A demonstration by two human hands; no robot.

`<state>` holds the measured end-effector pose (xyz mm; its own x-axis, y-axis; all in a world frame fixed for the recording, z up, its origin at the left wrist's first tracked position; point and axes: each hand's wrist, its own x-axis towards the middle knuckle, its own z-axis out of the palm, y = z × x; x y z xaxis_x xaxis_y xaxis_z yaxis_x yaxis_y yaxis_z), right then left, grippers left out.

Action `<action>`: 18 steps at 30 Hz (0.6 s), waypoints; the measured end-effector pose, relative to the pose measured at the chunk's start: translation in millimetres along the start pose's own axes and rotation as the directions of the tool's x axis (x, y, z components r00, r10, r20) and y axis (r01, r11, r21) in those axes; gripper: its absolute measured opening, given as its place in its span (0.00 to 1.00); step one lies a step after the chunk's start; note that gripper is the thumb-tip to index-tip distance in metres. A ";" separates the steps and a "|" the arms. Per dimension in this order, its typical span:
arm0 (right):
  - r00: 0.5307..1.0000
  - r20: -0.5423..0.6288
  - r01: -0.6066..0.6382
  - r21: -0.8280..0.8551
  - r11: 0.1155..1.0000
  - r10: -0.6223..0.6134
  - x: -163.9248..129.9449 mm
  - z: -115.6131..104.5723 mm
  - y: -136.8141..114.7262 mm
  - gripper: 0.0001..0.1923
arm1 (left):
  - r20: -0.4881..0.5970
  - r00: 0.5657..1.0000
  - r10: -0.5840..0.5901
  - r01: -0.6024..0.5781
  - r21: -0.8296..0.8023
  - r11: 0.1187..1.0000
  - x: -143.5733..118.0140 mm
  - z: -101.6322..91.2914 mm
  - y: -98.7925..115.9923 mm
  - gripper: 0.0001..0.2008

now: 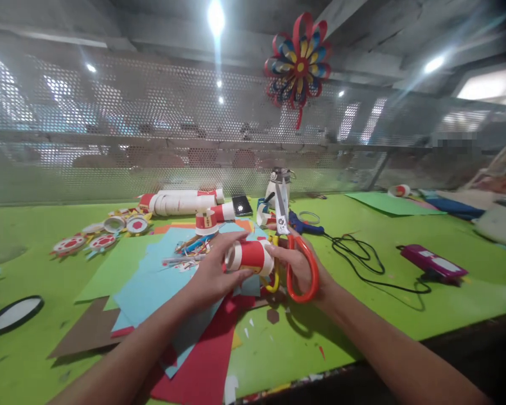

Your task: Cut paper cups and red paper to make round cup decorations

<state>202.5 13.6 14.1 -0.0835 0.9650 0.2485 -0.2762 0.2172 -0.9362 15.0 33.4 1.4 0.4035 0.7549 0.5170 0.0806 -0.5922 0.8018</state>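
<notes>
A red and white paper cup lies on its side in the air over the coloured paper, its rim toward the left. My left hand is closed around the rim end, thumb below and fingers above. On the other end rest the fingertips of my right hand, which also grips a pair of scissors. Their blades point up and away from me, and one orange handle loop and one yellow loop hang by that hand. Beneath are blue paper sheets and a red sheet.
Stacked paper cups, a black phone and a bottle stand at the back. A blue glue gun trails a black cable toward a purple power strip. Cup-paper flowers lie left; a paper flower hangs above.
</notes>
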 end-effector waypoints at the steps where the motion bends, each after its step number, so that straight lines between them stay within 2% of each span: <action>1: 0.999 -0.001 0.033 -0.027 0.999 -0.033 -2.1 1.6 -1.7 0.20 | -0.021 0.997 -0.073 0.070 -0.110 0.992 0.3 1.2 -0.6 0.29; 3: 0.993 -0.010 0.113 -0.115 0.987 -0.115 -6.0 4.0 -5.1 0.21 | -0.012 0.978 -0.206 0.193 -0.303 0.933 1.0 3.1 -1.1 0.31; 5: 0.973 -0.016 0.219 -0.259 0.941 -0.231 -9.4 4.7 -7.1 0.22 | 0.035 0.960 -0.277 0.266 -0.416 0.870 1.2 4.4 -0.2 0.29; 9: 0.894 0.092 0.411 -0.561 0.718 -0.439 -14.5 3.0 -3.7 0.23 | 0.066 0.945 -0.320 0.301 -0.553 0.777 0.3 6.0 5.1 0.24; 11: 0.854 0.172 0.481 -0.622 0.618 -0.491 -16.2 2.4 0.7 0.24 | 0.064 0.937 -0.343 0.306 -0.622 0.721 0.2 6.1 8.2 0.22; 13: 0.825 0.217 0.526 -0.635 0.566 -0.523 -17.0 2.3 5.0 0.24 | 0.059 0.929 -0.366 0.312 -0.657 0.686 0.6 5.2 10.1 0.20; 15: 0.822 0.212 0.531 -0.618 0.580 -0.528 -17.3 3.0 7.6 0.24 | 0.036 0.928 -0.371 0.311 -0.621 0.719 1.3 3.0 9.7 0.20; 18: 0.864 0.124 0.467 -0.559 0.686 -0.487 -17.1 5.3 6.3 0.23 | -0.032 0.961 -0.275 0.234 -0.439 0.868 1.9 -0.7 5.5 0.24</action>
<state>197.2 -2.3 5.2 -0.0567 0.7102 0.7017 0.3064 0.6813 -0.6647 15.6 31.8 7.0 0.3363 0.8973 0.2859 -0.2361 -0.2136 0.9480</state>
